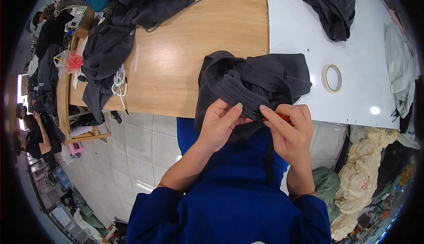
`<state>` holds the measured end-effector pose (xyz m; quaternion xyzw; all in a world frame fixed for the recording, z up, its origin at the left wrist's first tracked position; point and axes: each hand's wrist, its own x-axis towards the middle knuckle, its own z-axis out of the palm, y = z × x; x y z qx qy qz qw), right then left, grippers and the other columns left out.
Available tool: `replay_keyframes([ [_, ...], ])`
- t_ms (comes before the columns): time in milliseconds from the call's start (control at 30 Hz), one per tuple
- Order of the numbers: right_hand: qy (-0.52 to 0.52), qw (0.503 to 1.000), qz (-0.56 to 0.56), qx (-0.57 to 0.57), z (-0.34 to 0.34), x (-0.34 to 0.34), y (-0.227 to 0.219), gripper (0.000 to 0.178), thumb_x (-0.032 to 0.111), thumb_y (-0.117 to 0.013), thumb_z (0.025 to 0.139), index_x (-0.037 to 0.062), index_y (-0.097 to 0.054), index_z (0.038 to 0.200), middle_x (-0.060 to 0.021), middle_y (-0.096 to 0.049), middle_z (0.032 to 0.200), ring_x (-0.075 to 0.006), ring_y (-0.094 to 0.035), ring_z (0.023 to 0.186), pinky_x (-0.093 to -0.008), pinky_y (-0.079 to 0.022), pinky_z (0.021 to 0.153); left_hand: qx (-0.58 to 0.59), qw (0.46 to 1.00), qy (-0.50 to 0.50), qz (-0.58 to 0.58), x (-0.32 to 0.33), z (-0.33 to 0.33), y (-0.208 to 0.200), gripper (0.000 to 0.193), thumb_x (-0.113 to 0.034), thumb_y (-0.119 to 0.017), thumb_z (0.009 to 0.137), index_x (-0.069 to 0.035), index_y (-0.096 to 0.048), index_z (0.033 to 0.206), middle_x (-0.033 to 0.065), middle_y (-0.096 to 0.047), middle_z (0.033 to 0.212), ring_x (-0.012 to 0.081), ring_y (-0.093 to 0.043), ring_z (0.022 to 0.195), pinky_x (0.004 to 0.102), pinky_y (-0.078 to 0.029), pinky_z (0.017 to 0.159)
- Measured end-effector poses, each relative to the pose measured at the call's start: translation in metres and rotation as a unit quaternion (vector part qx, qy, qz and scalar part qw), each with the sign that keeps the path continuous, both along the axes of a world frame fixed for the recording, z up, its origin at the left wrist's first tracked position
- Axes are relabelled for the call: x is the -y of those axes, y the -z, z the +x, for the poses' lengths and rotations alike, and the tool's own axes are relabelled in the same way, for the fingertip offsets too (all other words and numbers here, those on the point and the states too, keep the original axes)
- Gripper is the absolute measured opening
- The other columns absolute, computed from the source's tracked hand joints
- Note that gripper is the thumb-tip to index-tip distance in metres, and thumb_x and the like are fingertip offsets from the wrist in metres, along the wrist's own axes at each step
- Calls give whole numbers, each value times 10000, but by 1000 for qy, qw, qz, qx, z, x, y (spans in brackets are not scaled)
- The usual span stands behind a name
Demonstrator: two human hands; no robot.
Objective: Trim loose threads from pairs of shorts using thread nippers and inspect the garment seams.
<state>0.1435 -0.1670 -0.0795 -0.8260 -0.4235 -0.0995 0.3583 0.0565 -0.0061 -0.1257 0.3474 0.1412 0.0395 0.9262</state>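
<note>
A dark grey garment point(291, 69) with a gathered elastic waistband point(240, 94) lies bunched over the table's front edge, its waist opening facing up. My left hand point(218, 127) pinches the near side of the waistband between thumb and fingers. Close by on the right, my right hand point(292, 131) is closed around a slim red tool point(285, 118), mostly covered by the fingers, so its kind cannot be made out. The right thumb and forefinger meet at the waistband's edge, a short way from the left thumb.
A roll of tape point(331, 78) and another dark garment point(329, 5) lie on the white tabletop point(291, 36). More dark garments point(108, 51) and a white cord point(118, 82) are on the wooden tabletop point(176, 58). Cream fabric point(364, 169) is heaped at lower right. People are at far left.
</note>
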Motion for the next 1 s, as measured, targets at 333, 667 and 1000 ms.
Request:
replay_keyframes([
  [333, -11, 1000, 12, -15, 0, 1, -2, 395, 54, -725, 613, 158, -714, 994, -9, -565, 798, -180, -477, 671, -279, -399, 571, -1, 1000, -1, 2, 1, -1, 0, 236, -119, -493, 955, -21, -542, 1164, 88, -624, 1095, 154, -615, 968, 298, -524, 822],
  [667, -12, 1000, 11, -15, -2, -2, 2, 400, 57, -717, 629, 161, -706, 1015, -9, -563, 790, -182, -480, 669, -277, -405, 571, -6, 1000, 1, 9, 3, -1, 0, 236, -124, -506, 950, -20, -548, 1157, 88, -624, 1093, 157, -615, 966, 303, -527, 827],
  [1000, -22, 999, 14, -19, -2, -2, 6, 343, 42, -697, 649, 137, -716, 978, -13, -574, 796, -191, -487, 662, -279, -407, 571, -19, 1000, -1, 9, 1, -3, 1, 226, -120, -516, 944, -16, -557, 1141, 90, -628, 1085, 157, -617, 955, 309, -527, 825],
])
